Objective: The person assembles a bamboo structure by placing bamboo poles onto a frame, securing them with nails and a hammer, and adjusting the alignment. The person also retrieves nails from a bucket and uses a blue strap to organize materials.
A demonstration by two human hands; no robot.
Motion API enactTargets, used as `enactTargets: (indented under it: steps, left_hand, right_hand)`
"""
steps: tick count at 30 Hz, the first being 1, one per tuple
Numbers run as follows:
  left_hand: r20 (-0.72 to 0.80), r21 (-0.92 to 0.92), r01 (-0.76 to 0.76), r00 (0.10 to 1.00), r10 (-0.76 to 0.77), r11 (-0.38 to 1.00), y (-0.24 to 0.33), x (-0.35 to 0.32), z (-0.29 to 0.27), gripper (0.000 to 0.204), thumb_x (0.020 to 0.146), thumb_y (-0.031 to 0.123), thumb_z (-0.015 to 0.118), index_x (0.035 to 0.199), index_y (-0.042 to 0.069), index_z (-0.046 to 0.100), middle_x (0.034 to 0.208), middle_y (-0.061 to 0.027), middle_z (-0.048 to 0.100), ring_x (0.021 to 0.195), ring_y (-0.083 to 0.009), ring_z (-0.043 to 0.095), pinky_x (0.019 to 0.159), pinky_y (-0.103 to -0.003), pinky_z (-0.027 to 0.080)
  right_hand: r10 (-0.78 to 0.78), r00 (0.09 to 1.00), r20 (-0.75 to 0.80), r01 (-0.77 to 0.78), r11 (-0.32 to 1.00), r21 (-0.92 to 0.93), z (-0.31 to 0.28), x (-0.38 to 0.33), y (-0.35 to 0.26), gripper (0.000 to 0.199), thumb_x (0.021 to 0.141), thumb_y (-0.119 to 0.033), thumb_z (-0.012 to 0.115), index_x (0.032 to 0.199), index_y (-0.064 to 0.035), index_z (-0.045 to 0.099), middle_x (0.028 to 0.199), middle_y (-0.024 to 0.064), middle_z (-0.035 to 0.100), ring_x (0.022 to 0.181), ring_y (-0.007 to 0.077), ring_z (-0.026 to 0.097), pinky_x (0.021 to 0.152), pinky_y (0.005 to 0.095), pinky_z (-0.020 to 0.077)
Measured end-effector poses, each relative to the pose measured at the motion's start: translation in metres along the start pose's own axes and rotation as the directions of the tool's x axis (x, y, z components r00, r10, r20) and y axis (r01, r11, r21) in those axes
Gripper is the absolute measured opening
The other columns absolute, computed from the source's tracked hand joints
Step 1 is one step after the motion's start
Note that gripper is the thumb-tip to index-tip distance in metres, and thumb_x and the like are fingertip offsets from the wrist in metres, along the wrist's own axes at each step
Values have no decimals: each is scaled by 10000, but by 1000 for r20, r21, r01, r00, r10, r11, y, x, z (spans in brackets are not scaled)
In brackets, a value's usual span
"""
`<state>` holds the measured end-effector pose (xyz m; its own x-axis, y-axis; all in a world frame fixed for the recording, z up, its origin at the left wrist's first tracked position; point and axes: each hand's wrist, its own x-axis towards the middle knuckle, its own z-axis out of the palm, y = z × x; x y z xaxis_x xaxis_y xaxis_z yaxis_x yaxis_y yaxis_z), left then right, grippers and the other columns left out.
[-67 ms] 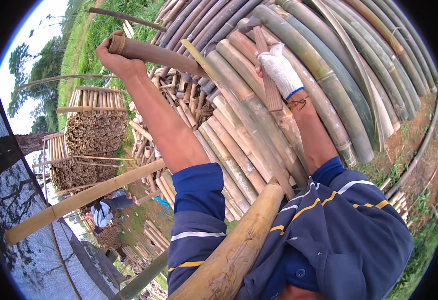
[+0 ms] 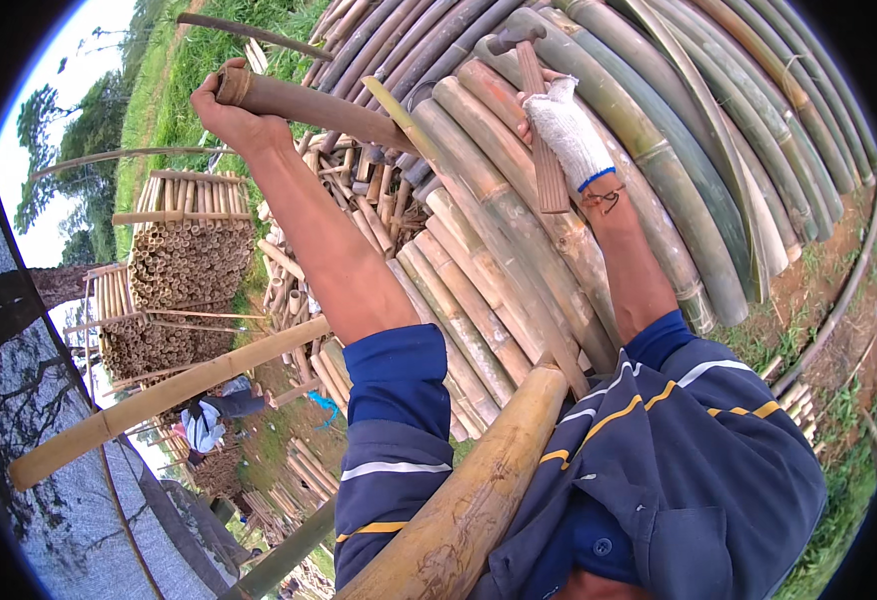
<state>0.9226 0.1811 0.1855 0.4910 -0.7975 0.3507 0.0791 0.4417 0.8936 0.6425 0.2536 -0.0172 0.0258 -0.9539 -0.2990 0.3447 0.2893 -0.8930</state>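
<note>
Here, brown bamboo pole [image 2: 319, 105]: long axis roughly level, pointing rightward into the bamboo stack [image 2: 659, 150], butt end clasped in left hand [image 2: 234, 110]; gloved right hand [image 2: 574, 135] clasps a wooden-handled tool [image 2: 539, 130] against that stack.

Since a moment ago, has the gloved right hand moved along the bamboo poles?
No. The right hand grips the wooden tool handle at the same spot against the bamboo poles.

1. This is an outdoor yard where people work with bamboo.
2. Long bamboo poles [image 2: 599, 150] lie side by side in a big heap.
3. Short cut bamboo [image 2: 184, 265] sits in stacks.
4. Grass [image 2: 174, 75] and trees [image 2: 54, 140] grow nearby.
</note>
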Motion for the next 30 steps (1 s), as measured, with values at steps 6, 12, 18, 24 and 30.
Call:
enactTargets:
  steps: [6, 12, 18, 24, 30]
  left_hand:
    - [20, -38, -5, 1000, 5, 999, -11, 13, 0, 387, 946, 287, 452, 911, 21, 730, 890, -63, 682, 831, -194, 604, 760, -406, 514]
    - [61, -43, -3, 998, 6, 999, -11, 14, 3, 384, 953, 285, 455, 933, 11, 723, 877, -65, 676, 830, -194, 604, 756, -410, 521]
    - [29, -49, -35, 999, 36, 998, -8, 11, -7, 363, 957, 264, 464, 870, 1, 699, 903, -94, 702, 827, -181, 602, 792, -379, 503]
    - [77, -75, -45, 996, 51, 996, -12, 9, -5, 370, 945, 268, 463, 874, -9, 698, 883, -97, 699, 798, -189, 608, 769, -387, 521]
    - [56, -67, -48, 997, 52, 997, -12, 11, 4, 344, 968, 326, 568, 916, 7, 683, 711, -26, 595, 662, -178, 581, 635, -328, 512]
  right_hand:
    - [18, 967, 255, 28, 984, -176, -12, 69, -42, 585, 1018, -188, 628, 1513, -43, 350, 970, 45, 622, 626, 102, 593, 534, 260, 498]
    - [183, 859, 477, -38, 954, -297, 12, 123, -22, 374, 1002, -184, 632, 1313, -54, 470, 914, 76, 644, 618, 125, 615, 504, 250, 521]
    - [78, 847, 525, 222, 847, -484, 62, 77, 12, 650, 972, -314, 667, 1562, -160, 445, 943, 119, 687, 604, 138, 646, 587, 292, 539]
    - [34, 847, 531, 240, 866, -439, 104, 105, 53, 435, 1016, -315, 573, 1397, -106, 587, 921, 127, 712, 667, 149, 672, 619, 320, 564]
    - [-138, 923, 359, 303, 836, -458, 110, 92, 65, 438, 1016, -370, 541, 1367, -111, 581, 945, 199, 727, 707, 259, 702, 716, 394, 555]
